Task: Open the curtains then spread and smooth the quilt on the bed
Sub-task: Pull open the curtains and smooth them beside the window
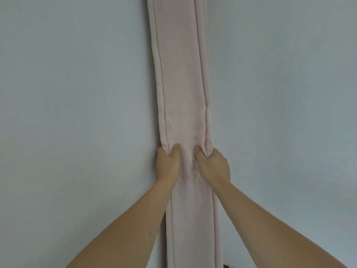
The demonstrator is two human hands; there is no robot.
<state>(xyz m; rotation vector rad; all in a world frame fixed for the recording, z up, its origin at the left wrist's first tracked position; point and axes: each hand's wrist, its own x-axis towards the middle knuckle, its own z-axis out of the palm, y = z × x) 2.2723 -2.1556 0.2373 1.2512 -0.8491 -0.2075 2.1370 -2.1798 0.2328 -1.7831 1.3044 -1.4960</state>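
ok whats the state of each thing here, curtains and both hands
left curtain: drawn shut, pale hem folded toward the middle
right curtain: drawn shut, hem meets the left one at the centre
left hand: fingers curled round the left curtain's hem
right hand: fingers curled round the right curtain's hem

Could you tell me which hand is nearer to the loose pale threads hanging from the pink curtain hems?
Right. The right hand grips the right-side hem with the loose threads dangling just beside its thumb; the left hand grips the left-side hem, across the pink fold from them.
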